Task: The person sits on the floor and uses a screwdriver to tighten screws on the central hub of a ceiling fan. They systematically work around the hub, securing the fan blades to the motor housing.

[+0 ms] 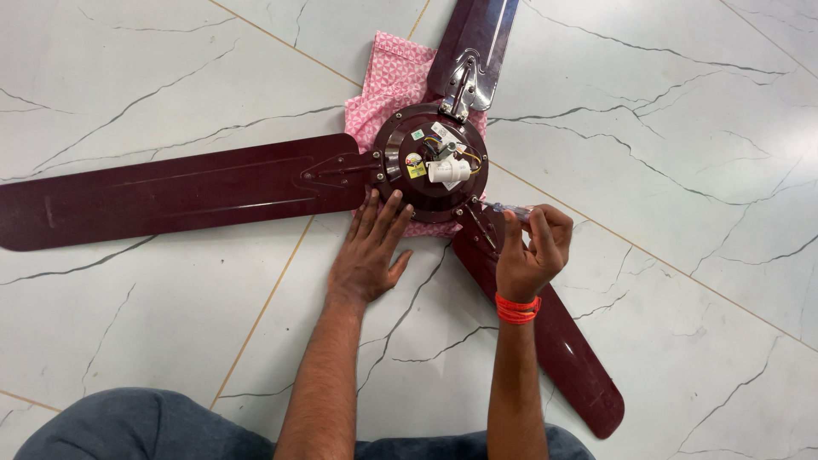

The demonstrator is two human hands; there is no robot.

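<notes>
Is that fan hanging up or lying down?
Lying down: the fan rests on the floor, over a pink cloth.

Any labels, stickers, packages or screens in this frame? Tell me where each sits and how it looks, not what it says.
Round sticker: on the left part of the fan motor housing, yellow with red and dark marks.
Small square label: on the housing above the round sticker, green and white.
White tag: near the centre wiring, rectangular, tilted; print too small to make out.
No packages, signs or screens in view.
</notes>
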